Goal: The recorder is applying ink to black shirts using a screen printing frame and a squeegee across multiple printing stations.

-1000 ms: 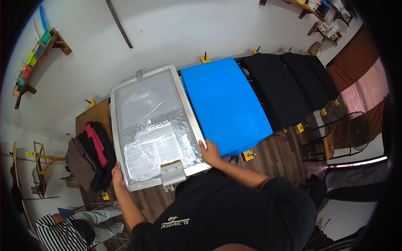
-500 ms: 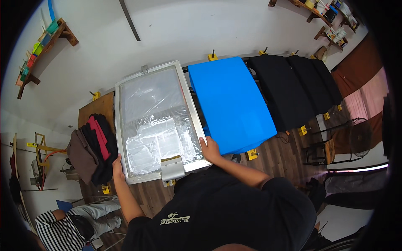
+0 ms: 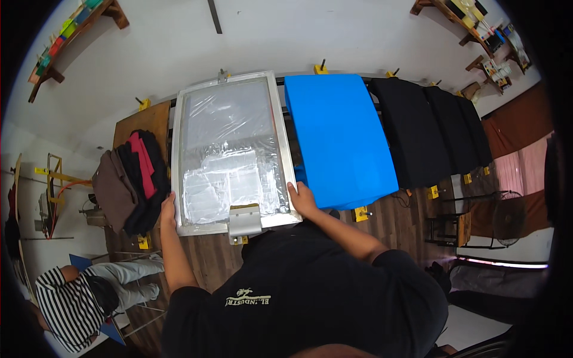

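Both my hands hold a screen printing frame with a pale metal border. Its mesh looks greyish, and clear, shiny tape covers the lower part. My left hand grips the lower left edge, with its fingers partly hidden. On the lower right edge, my right hand has its thumb on top. A metal bracket sits on the near edge of the frame, between my hands. Just right of the frame, bright blue fabric is stretched over a board.
Black fabric-covered boards continue the row rightward. Folded dark and red garments lie on a wooden board at left. Yellow clamps line the row. A person in a striped top is at lower left; a fan stands right.
The view has shifted and turned slightly, so the frame now appears straighter and a little higher. My hands keep the same grips on its edges. The person at lower left has shifted slightly.
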Motion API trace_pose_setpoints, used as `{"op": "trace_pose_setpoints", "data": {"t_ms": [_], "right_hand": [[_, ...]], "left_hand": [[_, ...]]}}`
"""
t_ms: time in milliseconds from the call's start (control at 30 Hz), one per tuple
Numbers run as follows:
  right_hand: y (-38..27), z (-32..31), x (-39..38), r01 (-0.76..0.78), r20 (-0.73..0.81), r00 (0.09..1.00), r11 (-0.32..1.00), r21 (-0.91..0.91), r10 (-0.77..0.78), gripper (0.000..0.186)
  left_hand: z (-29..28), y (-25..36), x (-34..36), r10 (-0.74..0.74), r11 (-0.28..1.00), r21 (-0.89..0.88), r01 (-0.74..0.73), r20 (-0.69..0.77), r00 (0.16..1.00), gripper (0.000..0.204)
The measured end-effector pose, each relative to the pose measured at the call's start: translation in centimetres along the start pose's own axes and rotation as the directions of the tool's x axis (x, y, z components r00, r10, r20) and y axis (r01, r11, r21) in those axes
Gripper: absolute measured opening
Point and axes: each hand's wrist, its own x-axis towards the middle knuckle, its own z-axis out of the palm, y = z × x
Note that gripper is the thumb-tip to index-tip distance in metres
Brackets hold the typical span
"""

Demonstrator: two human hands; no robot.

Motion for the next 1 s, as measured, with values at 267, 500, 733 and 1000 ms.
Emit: {"op": "trace_pose_setpoints", "data": {"t_ms": [267, 500, 733, 1000], "right_hand": [[0.1, -0.5, 0.6, 0.086, 0.173, 0.983, 0.987, -0.138, -0.061, 0.053], [1.1, 1.4, -0.4, 0.066, 0.026, 0.998, 0.985, -0.156, -0.063, 0.048], [-0.1, 1.3, -0.8, 0.062, 0.003, 0.998, 0.983, -0.171, -0.062, 0.046], [-0.9, 1.7, -0.9, 0.044, -0.024, 0.999, 0.989, -0.144, -0.048, 0.047]], "left_hand": [[-0.5, -5.0, 2.7, 0.051, 0.999, 0.017, -0.050, -0.071, 0.996, 0.058], [1.7, -5.6, 2.7, 0.191, 0.982, 0.018, -0.191, -0.144, 0.971, 0.060], [0.7, -6.0, 2.9, 0.263, 0.963, 0.132, -0.236, -0.255, 0.930, 0.055], [0.1, -6.7, 4.3, 0.327, 0.945, 0.115, -0.308, -0.237, 0.915, 0.059]]}}
